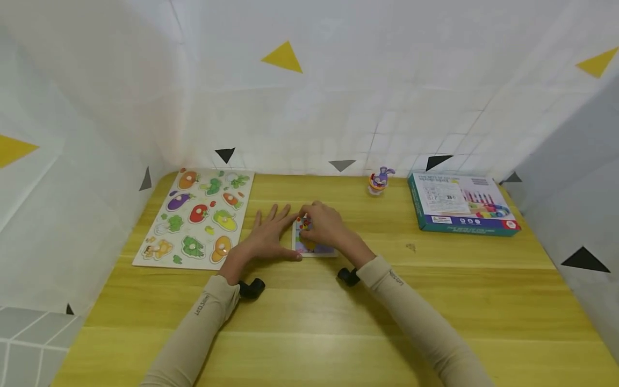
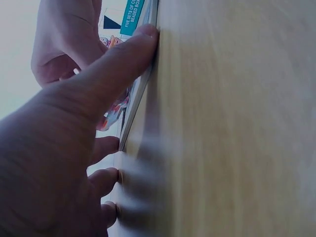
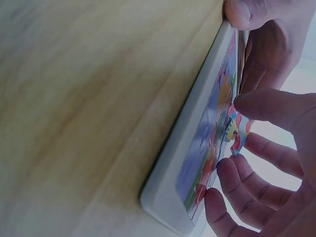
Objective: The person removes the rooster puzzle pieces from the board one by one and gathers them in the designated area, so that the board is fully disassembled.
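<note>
A small white-framed picture puzzle board (image 1: 316,249) lies flat on the yellow wooden table (image 1: 338,322), mid-table. My left hand (image 1: 271,234) rests flat beside it, fingers spread and straight. Its thumb (image 2: 133,49) presses against the board's edge (image 2: 139,96). My right hand (image 1: 321,223) hovers over the board and covers most of it. In the right wrist view, thumb and fingertips pinch a small colourful puzzle piece (image 3: 236,132) just above the board's picture face (image 3: 207,143). The left thumb tip (image 3: 242,12) shows at the board's far corner.
A large vegetable peg puzzle (image 1: 198,217) lies at the left. A teal box (image 1: 461,203) sits at the back right, with a small rabbit toy (image 1: 379,180) near the back wall. White sheeting closes in three sides.
</note>
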`<act>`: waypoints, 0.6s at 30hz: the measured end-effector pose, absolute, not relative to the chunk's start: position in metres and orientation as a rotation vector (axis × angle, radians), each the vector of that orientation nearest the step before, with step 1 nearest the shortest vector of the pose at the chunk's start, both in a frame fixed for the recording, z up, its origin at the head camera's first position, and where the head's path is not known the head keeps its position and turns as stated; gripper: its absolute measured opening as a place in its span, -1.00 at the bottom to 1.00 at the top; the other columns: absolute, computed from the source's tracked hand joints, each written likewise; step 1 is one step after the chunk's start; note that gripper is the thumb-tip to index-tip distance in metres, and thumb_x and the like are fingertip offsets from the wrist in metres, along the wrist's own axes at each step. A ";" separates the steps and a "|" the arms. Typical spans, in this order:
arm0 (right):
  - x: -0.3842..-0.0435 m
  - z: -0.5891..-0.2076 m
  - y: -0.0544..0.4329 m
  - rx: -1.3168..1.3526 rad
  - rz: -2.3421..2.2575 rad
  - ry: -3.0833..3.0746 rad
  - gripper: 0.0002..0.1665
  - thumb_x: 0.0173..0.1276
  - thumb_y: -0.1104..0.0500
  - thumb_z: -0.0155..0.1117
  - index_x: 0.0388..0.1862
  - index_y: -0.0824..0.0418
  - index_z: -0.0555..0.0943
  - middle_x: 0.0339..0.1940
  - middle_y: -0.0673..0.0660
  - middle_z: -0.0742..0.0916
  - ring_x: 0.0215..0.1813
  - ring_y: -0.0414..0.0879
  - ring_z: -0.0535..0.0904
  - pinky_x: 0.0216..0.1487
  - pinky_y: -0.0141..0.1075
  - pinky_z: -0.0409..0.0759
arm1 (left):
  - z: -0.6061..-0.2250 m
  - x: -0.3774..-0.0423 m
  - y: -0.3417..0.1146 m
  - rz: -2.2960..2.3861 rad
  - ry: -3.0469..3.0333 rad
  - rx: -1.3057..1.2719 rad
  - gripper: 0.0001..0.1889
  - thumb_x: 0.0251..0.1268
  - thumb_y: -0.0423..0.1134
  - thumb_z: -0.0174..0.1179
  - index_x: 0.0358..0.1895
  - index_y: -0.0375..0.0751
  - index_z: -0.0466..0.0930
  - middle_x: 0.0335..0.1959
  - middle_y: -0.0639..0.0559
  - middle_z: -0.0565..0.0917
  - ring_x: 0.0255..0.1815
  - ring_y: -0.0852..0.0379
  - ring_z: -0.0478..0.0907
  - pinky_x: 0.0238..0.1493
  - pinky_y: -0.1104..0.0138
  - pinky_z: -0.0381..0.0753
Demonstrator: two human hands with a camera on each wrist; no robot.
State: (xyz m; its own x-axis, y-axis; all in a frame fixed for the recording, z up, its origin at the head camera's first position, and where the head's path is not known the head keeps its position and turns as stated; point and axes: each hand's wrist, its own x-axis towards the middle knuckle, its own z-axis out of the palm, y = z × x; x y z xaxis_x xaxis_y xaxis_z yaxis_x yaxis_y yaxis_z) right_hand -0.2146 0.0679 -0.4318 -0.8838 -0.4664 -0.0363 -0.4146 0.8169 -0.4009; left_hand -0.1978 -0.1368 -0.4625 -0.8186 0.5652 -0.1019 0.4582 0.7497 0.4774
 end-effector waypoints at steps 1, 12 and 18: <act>-0.214 -0.432 0.068 -0.695 -0.589 2.869 -0.50 0.21 0.01 0.52 0.10 0.14 0.66 -0.04 0.13 0.64 -0.08 -0.02 0.59 -0.11 -0.12 0.62 | -0.463 -0.198 -0.137 0.650 2.709 0.808 0.16 0.00 0.45 0.34 0.64 0.14 -0.04 0.65 -0.07 -0.17 0.61 -0.21 -0.43 0.40 -0.28 -0.55; -0.211 -0.432 0.065 -0.683 -0.590 2.916 -0.52 0.17 -0.01 0.54 -0.02 0.17 0.62 -0.12 0.13 0.63 -0.24 -0.04 0.55 -0.23 -0.13 0.60 | -0.463 -0.196 -0.135 0.662 2.719 0.808 0.14 0.02 0.41 0.36 0.63 0.07 0.01 0.65 -0.07 -0.15 0.61 -0.21 -0.40 0.41 -0.29 -0.53; -0.212 -0.434 0.063 -0.687 -0.582 2.957 -0.60 0.21 -0.01 0.49 -0.08 0.14 0.61 -0.24 0.08 0.60 -0.32 -0.07 0.52 -0.33 -0.17 0.54 | -0.461 -0.196 -0.136 0.653 2.723 0.805 0.15 0.02 0.41 0.36 0.63 0.06 0.01 0.65 -0.07 -0.15 0.61 -0.21 -0.40 0.41 -0.29 -0.53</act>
